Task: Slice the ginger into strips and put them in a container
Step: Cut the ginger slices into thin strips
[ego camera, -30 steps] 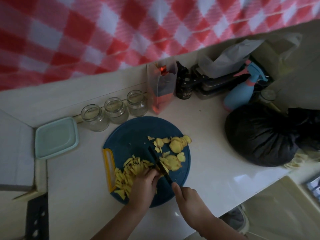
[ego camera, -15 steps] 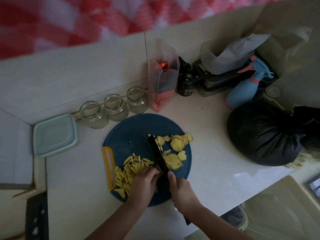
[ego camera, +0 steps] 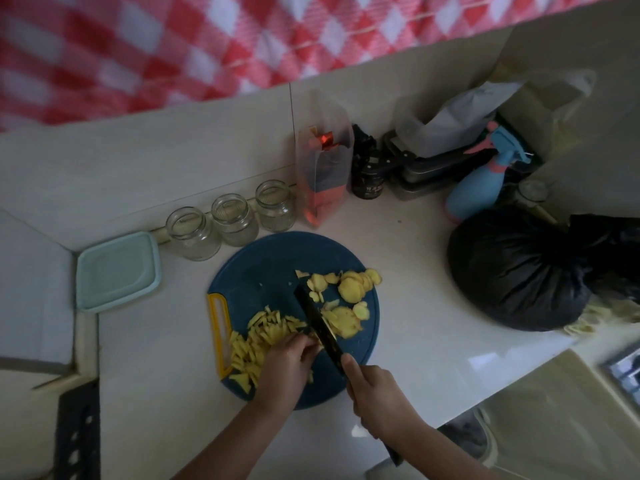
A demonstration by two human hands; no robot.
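A round blue cutting board (ego camera: pixel 266 271) with a yellow handle lies on the white counter. Flat ginger slices (ego camera: pixel 349 289) sit on its right half, and a heap of cut ginger strips (ego camera: pixel 263 330) lies on its left half. My right hand (ego camera: pixel 377 393) grips the handle of a dark knife (ego camera: pixel 317 320), whose blade rests on the board between strips and slices. My left hand (ego camera: pixel 287 365) has its fingers curled down on ginger right beside the blade. A pale green lidded container (ego camera: pixel 116 271) sits to the left of the board.
Three glass jars (ego camera: pixel 230 220) line the wall behind the board. A clear carton (ego camera: pixel 323 174), a dark bottle (ego camera: pixel 367 171), stacked tins and a blue spray bottle (ego camera: pixel 481 181) crowd the back right. A full black bag (ego camera: pixel 512 271) sits right of the board. The counter edge runs near my right arm.
The knife has swung from pointing straight up the board to slanting up-left, and my right hand has drawn back toward me. The left hand stays on the ginger by the blade.
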